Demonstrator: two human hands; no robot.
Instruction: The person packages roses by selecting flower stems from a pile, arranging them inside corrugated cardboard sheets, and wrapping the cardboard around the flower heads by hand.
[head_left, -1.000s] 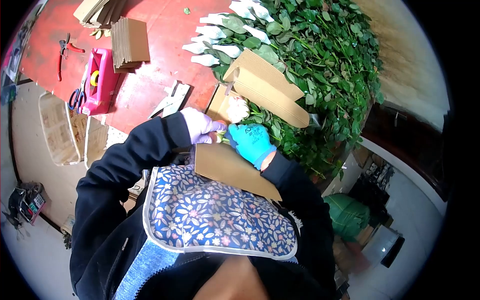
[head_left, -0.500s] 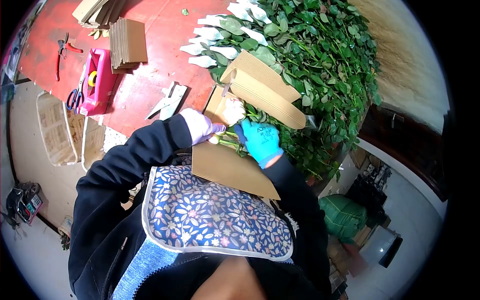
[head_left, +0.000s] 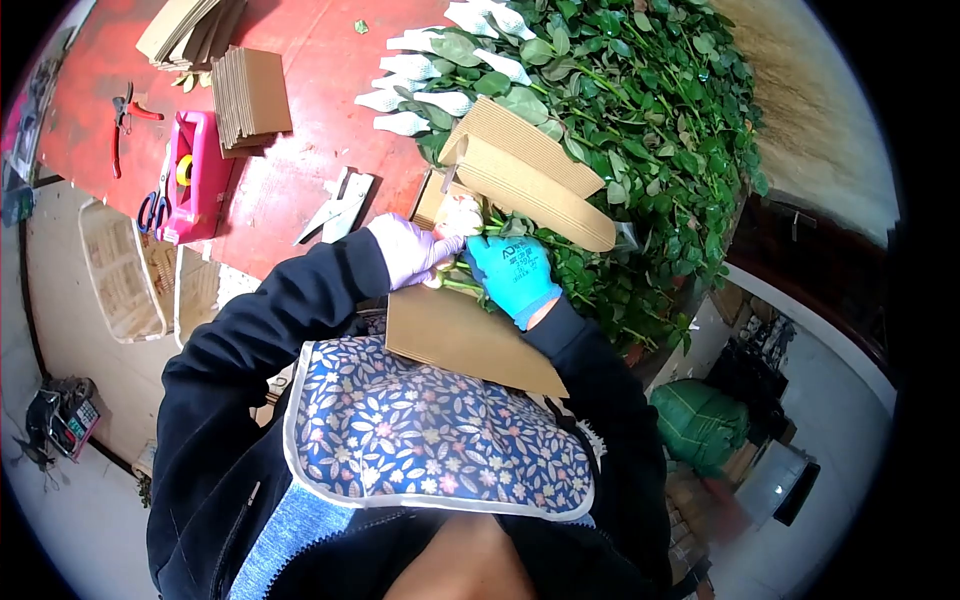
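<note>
My left hand point(head_left: 405, 250), in a thin lavender glove, has its fingers bent around pale rose heads, with a finger reaching toward the other hand. My right hand point(head_left: 517, 277), in a bright blue work glove, is closed on the green stems just below the blooms. A pale pink rose point(head_left: 460, 213) shows above the two hands. They work between corrugated cardboard: a folded flap point(head_left: 535, 205) stands above them, and a flat brown sheet point(head_left: 470, 340) lies below, over the apron point(head_left: 430, 430). The fingertips and part of the stems are hidden.
A pile of leafy stems point(head_left: 640, 120) fills the right side, with white-netted rose heads point(head_left: 405, 95) at its left. The red table point(head_left: 310, 100) bears cardboard stacks point(head_left: 250, 95), a pink tape dispenser point(head_left: 200, 180), scissors point(head_left: 155, 205), red-handled pliers point(head_left: 125, 115) and a metal tool point(head_left: 342, 207).
My left hand has moved slightly right, its finger now extended over the rose heads toward my right hand. The right hand has shifted a little left. The view has turned slightly.
</note>
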